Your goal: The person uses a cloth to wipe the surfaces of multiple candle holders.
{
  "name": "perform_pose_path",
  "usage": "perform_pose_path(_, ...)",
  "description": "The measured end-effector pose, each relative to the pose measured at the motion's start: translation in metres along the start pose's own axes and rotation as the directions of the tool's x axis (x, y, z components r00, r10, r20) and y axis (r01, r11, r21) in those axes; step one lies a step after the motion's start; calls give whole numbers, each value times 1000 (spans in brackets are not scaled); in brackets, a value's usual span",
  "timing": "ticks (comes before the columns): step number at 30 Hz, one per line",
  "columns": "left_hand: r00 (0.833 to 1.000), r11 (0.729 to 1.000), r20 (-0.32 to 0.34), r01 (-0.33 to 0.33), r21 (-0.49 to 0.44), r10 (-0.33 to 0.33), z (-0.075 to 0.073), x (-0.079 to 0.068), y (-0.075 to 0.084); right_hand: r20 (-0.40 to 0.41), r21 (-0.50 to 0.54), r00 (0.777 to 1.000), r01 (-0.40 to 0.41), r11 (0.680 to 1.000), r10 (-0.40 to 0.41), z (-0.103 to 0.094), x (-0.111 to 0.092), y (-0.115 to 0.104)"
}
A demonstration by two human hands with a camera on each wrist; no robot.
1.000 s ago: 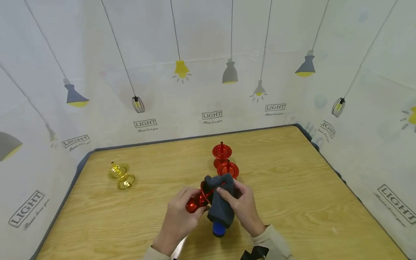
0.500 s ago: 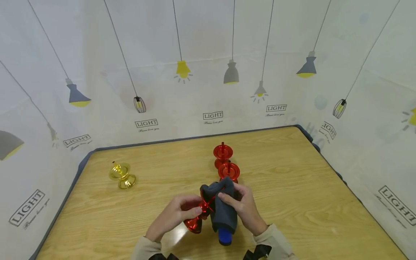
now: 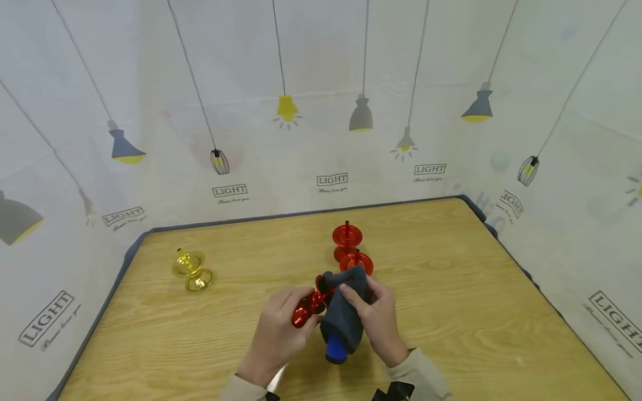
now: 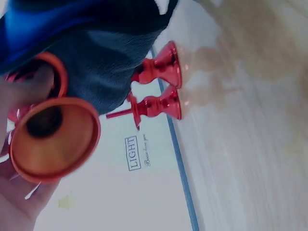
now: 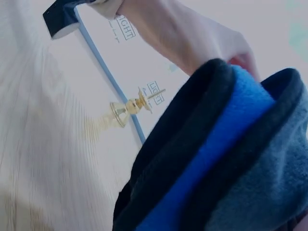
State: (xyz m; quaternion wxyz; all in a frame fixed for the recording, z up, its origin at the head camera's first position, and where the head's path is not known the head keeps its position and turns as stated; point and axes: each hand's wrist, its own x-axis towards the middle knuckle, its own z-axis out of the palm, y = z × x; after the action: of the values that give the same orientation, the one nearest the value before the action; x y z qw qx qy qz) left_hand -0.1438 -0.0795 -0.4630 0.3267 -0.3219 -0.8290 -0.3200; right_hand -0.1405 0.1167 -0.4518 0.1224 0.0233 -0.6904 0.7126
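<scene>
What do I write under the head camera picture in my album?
Left hand holds a red stand, right hand a dark cloth against it; two other red stands and a gold stand beyond.

Your left hand [image 3: 281, 326] and right hand [image 3: 379, 322] angle in toward each other, near but apart, both gripping. Left thumb [image 3: 312, 323] sits below, opposing curled fingers above. Right thumb [image 3: 353, 298] lies on top, pointing up and left; that hand's fingers curl behind, partly hidden. Bare wrists [image 3: 398, 356], pale sleeves [image 3: 426, 377], dark bands [image 3: 398, 391] over them. Forearms enter from bottom edge, converging slightly.
</scene>
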Motion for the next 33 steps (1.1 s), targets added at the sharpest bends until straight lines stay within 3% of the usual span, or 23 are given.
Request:
perform_pose_path(3, 1000, 999, -27, -6, 32, 7, 4, -2, 2, -6, -20, 1000, 7, 1000, -7, 0, -2, 0)
perform_pose_path(5, 999, 998, 13, 35, -49, -34, 2, -3, 1, 39, -17, 999, 9, 1000, -8, -2, -1, 1)
perform_pose_path(7, 986, 969, 118, 139, -206, -117, -2, -3, -1, 120, -12, 993, 23, 1000, -21, -6, 2, 4)
perform_pose_path(8, 967, 931, 193, 220, -291, -168, -5, -3, -2, 168, -8, 985, 30, 999, -29, -9, 4, 6)
perform_pose_path(9, 936, 872, 279, 312, -378, -215, -8, -3, -4, 221, -2, 974, 48, 999, -46, -12, 6, 7)
perform_pose_path(11, 859, 730, 436, 476, -490, -268, -13, -3, -8, 323, 15, 942, 92, 996, -92, -18, 11, 10)
perform_pose_path(13, 790, 595, 553, 585, -551, -265, -16, -4, -14, 406, 33, 905, 129, 991, -132, -22, 15, 12)
perform_pose_path(15, 753, 503, 619, 634, -587, -225, -17, -6, -19, 457, 45, 876, 148, 988, -152, -24, 18, 13)
perform_pose_path(16, 751, 487, 627, 636, -599, -209, -16, -6, -20, 465, 43, 871, 153, 987, -155, -25, 19, 13)
perform_pose_path(18, 762, 494, 611, 624, -605, -214, -13, -8, -21, 447, 18, 883, 151, 988, -143, -24, 19, 12)
perform_pose_path(19, 779, 530, 582, 604, -595, -234, -11, -9, -19, 417, -2, 900, 144, 990, -130, -23, 18, 12)
perform_pose_path(22, 863, 716, 416, 483, -505, -288, -3, -12, -13, 272, -61, 955, 138, 989, -117, -17, 13, 9)
perform_pose_path(24, 920, 831, 273, 376, -410, -281, 2, -12, -9, 167, -94, 977, 148, 984, -131, -10, 9, 7)
perform_pose_path(26, 960, 903, 155, 274, -331, -234, 8, -11, -7, 81, -116, 987, 149, 982, -140, -5, 4, 4)
perform_pose_path(28, 979, 938, 86, 202, -282, -185, 11, -11, -6, 39, -129, 988, 153, 980, -149, -1, 0, 1)
perform_pose_path(30, 982, 942, 83, 189, -278, -172, 10, -11, -6, 31, -125, 991, 132, 983, -129, 0, -2, 0)
perform_pose_path(32, 969, 915, 149, 235, -329, -196, 7, -11, -6, 63, -112, 993, 102, 989, -95, -3, -1, -1)
perform_pose_path(33, 955, 887, 202, 278, -369, -215, 4, -11, -6, 91, -99, 993, 89, 991, -80, -5, 0, -2)
